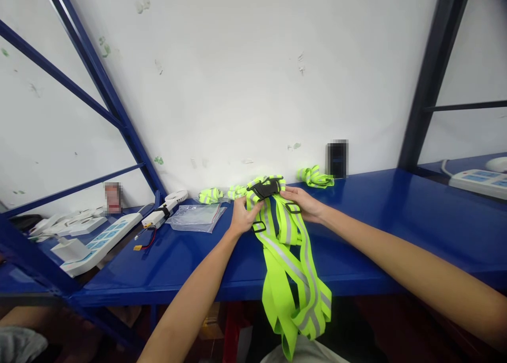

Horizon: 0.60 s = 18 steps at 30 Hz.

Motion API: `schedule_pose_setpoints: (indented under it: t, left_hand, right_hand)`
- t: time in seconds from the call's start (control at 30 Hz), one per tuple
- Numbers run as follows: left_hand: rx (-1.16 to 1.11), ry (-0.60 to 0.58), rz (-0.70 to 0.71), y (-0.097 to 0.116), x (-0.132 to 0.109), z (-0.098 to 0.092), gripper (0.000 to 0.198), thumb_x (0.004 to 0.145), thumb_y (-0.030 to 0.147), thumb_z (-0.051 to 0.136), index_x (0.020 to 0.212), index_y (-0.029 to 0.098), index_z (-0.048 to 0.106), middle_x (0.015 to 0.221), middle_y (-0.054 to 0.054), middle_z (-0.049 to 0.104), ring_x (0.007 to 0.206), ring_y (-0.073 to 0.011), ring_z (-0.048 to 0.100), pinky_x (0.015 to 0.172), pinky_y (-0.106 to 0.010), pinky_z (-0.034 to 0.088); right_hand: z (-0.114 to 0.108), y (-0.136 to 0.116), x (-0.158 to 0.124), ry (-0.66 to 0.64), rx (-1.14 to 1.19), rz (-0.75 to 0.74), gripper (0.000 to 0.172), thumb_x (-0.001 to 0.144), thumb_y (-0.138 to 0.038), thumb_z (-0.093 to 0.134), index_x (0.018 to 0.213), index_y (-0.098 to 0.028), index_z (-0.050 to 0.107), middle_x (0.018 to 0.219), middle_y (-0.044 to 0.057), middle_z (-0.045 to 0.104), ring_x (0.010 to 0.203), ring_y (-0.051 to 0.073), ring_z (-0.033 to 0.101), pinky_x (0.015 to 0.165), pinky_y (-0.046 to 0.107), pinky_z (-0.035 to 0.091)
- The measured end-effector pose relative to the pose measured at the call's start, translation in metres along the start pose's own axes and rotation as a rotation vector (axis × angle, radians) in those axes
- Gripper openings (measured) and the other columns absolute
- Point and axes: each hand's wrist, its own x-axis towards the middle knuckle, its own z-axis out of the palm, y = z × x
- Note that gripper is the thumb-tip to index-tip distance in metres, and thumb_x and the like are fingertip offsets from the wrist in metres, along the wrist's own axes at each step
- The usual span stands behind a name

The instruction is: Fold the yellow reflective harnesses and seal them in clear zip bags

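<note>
A neon-yellow reflective harness (285, 252) with silver stripes hangs from both my hands over the front edge of the blue table (368, 220). At its top sits a black plastic buckle (266, 188), level with my fingers. My left hand (242, 215) grips the strap on the buckle's left side, its thumb pointing toward the buckle. On the other side, my right hand (303, 203) pinches the strap near the buckle's right end. Black strap sliders show just below each hand. The loose straps dangle in folded loops below the tabletop.
Rolled reflective straps (316, 177) lie by the wall, with more bundles (211, 195) to the left. Clear plastic bags (196, 216), a white battery pack with wires (155, 217), a small white fan (176, 196) and a power strip (103, 244) occupy the left. A blue frame post (114, 104) rises there.
</note>
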Motion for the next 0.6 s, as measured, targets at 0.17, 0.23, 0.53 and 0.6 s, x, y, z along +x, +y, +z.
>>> schedule_pose_setpoints:
  t: [0.17,0.23,0.53,0.6]
  left_hand:
    - [-0.034,0.053,-0.013,-0.002,0.005,0.001,0.028,0.074,0.04,0.067,0.066,0.015,0.057,0.063,0.002,0.051,0.058,-0.0109,0.042,0.056,-0.024,0.034]
    - [-0.014,0.072,0.015,-0.002,0.004,0.001,0.022,0.072,0.035,0.068,0.068,0.015,0.059,0.065,0.001,0.054,0.061,-0.0125,0.046,0.058,-0.024,0.036]
    - [0.072,-0.045,0.164,0.004,-0.004,-0.001,0.029,0.077,0.034,0.064,0.1,0.016,0.065,0.099,-0.007,0.067,0.091,-0.0239,0.059,0.085,-0.034,0.045]
    - [0.073,-0.071,0.132,0.004,-0.002,0.002,0.031,0.078,0.033,0.063,0.105,0.016,0.064,0.106,-0.008,0.067,0.098,-0.0253,0.059,0.09,-0.035,0.044]
  right_hand:
    - [-0.004,-0.003,0.0,-0.099,-0.079,-0.03,0.037,0.072,-0.022,0.073,0.109,-0.023,0.069,0.111,0.005,0.072,0.099,0.022,0.068,0.086,0.034,0.052]
    - [-0.005,-0.001,0.004,-0.057,-0.1,-0.089,0.032,0.072,-0.024,0.072,0.103,-0.022,0.071,0.11,0.005,0.073,0.105,0.024,0.066,0.089,0.035,0.051]
    - [-0.004,0.012,0.009,0.005,-0.228,-0.111,0.042,0.068,-0.028,0.077,0.109,-0.022,0.067,0.096,0.004,0.074,0.095,0.025,0.067,0.079,0.035,0.053]
    - [-0.002,0.014,0.008,0.027,-0.248,-0.103,0.042,0.067,-0.029,0.078,0.107,-0.022,0.067,0.094,0.004,0.074,0.092,0.025,0.068,0.076,0.034,0.054]
